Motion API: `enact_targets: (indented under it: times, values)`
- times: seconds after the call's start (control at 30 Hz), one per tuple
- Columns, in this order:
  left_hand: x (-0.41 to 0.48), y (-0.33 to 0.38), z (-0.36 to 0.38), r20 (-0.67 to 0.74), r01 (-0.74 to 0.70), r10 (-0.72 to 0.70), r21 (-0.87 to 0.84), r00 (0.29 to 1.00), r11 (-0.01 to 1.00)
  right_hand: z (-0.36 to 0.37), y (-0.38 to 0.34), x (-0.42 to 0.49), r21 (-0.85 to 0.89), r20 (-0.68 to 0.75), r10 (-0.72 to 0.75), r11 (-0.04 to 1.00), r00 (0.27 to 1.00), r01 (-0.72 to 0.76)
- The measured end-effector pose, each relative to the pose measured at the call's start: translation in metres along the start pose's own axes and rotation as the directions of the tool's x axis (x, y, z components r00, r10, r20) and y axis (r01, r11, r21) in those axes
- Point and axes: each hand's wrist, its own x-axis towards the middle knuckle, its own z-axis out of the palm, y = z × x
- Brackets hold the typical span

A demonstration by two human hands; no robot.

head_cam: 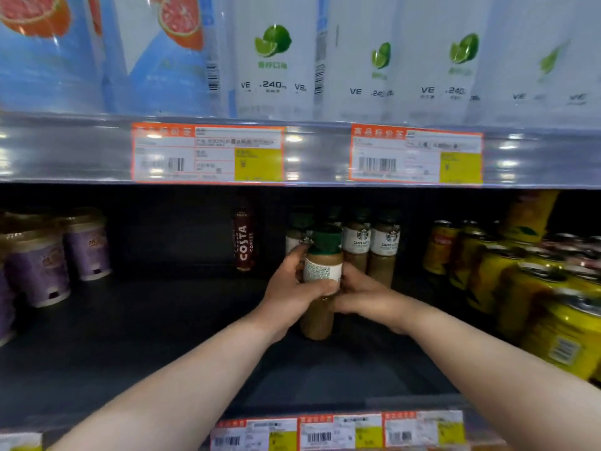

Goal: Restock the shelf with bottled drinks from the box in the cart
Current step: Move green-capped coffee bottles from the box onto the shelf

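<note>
Overhead, the upper shelf rail [65, 151] runs the full width and carries two orange price tags [208, 153]; lime-labelled bottles [273, 60] stand above it. Below, the dark shelf [162, 336] lies open across its left and centre. That bare stretch is bounded on the left by purple cups [48, 265] and on the right by a block of yellow cans [536, 288] that reaches the front edge. A lone Costa bottle [244, 242] stands upright at the back. The front lip bears a strip of price labels [338, 431].

The coffee bottle [322, 271], green-capped and upright, sits mid-shelf, just in front of a row of matching Starbucks bottles [370, 242]. Both hands hold it. The left hand [289, 294] wraps it from the left, thumb across the white label. The right hand [364, 294] grips it from the right at the same height. Whether its base touches the shelf cannot be told. Open shelf remains between the bottle and the front lip, with both forearms reaching in over it.
</note>
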Motion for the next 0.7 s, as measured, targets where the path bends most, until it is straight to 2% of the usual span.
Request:
enact_targets:
  times: [0.07,0.13,0.2,0.23,0.3,0.33,0.37,0.57,0.7]
  values:
    - [0.005,-0.003,0.006,0.066,0.021,-0.025,0.054,0.997,0.998,0.0,0.008,-0.002,-0.026,-0.126,-0.007,1.0,0.992,0.004]
    - [0.006,-0.009,0.006,0.107,0.036,-0.06,0.216,0.992,0.976,-0.003,0.014,0.0,-0.085,-0.28,-0.022,0.996,0.96,-0.002]
    - [0.004,-0.018,-0.002,0.131,0.05,-0.119,0.439,0.984,0.897,-0.008,0.019,0.004,-0.094,-0.357,-0.025,0.995,0.934,-0.01]
    - [0.001,-0.023,-0.008,0.155,0.05,-0.178,0.602,0.972,0.797,-0.01,0.022,0.006,-0.09,-0.385,-0.022,0.996,0.923,-0.014]
    - [-0.006,-0.034,-0.021,0.188,-0.009,-0.344,0.888,0.92,0.459,-0.012,0.023,0.013,-0.103,-0.45,-0.022,0.994,0.893,-0.028]
    - [-0.01,-0.039,-0.026,0.2,-0.059,-0.416,0.943,0.887,0.329,-0.011,0.023,0.017,-0.116,-0.481,-0.027,0.993,0.876,-0.033]
    - [-0.014,-0.045,-0.03,0.213,-0.095,-0.463,0.96,0.86,0.264,-0.01,0.023,0.021,-0.127,-0.501,-0.033,0.991,0.865,-0.036]
    - [-0.019,-0.054,-0.032,0.221,-0.135,-0.481,0.969,0.848,0.207,-0.004,0.029,0.033,-0.195,-0.408,-0.005,0.977,0.913,-0.082]
    - [-0.019,-0.056,-0.033,0.22,-0.139,-0.48,0.97,0.849,0.199,-0.003,0.032,0.042,-0.226,-0.448,0.004,0.967,0.894,-0.117]
